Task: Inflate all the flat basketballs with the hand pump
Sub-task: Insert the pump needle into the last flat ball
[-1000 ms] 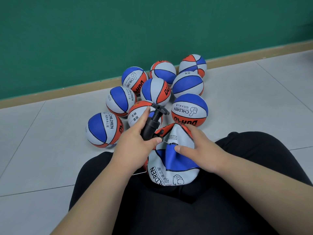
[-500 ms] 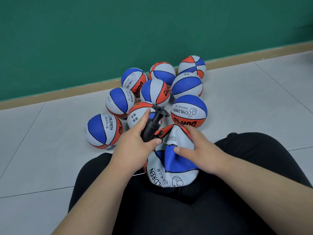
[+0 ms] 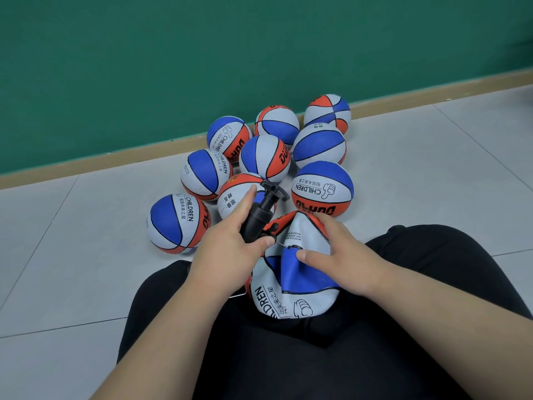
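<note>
My left hand grips the hand pump; my right hand clasps the flat basketball on my lap

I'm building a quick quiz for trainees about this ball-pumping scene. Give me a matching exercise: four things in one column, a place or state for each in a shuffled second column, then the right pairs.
Column 1
1. hand pump
2. flat basketball
3. right hand
4. round basketballs

Column 2
A. on the tiled floor by the green wall
B. gripped by the left hand
C. crumpled on the person's lap
D. holding the flat basketball beside its valve

Pairs: 1-B, 2-C, 3-D, 4-A
</note>
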